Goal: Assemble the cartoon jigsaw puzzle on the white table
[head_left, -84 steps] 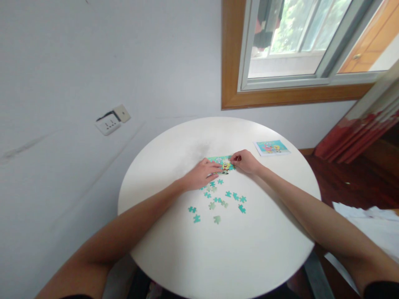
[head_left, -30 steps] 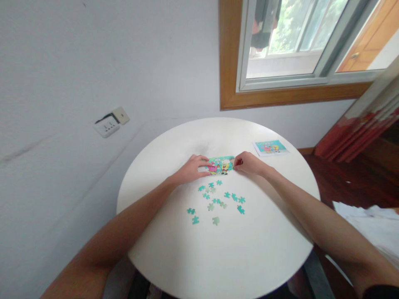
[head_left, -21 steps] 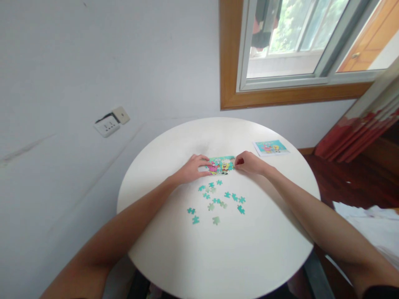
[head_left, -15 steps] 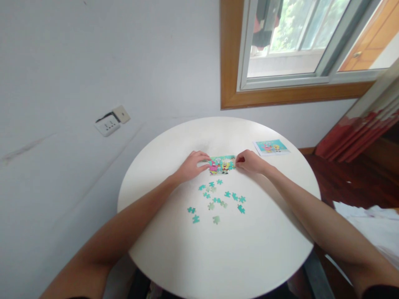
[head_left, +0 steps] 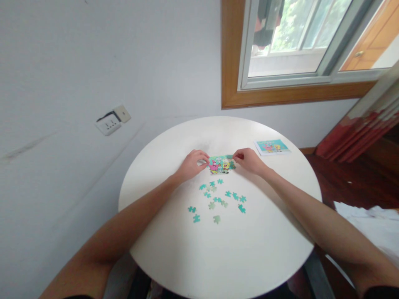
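A partly joined jigsaw puzzle with pink and yellow cartoon figures lies on the white round table. My left hand holds its left edge between thumb and fingertips. At the upper right edge of the puzzle, my right hand is closed in a pinch; its fingertips cover most of what they grip, which looks like a puzzle piece. Several loose teal pieces, among them one jigsaw piece, and some pale green pieces, such as one piece, are scattered on my side of the puzzle.
A picture card with the same cartoon figures rests at the table's right rear. Behind the table are a wall with a socket and a wood-framed window. A red and cream curtain hangs at the right, with white papers below it.
My right hand has shifted slightly left and up, from beside the puzzle's right edge onto its upper right corner. The left hand stays at the left edge; the loose pieces lie as before.
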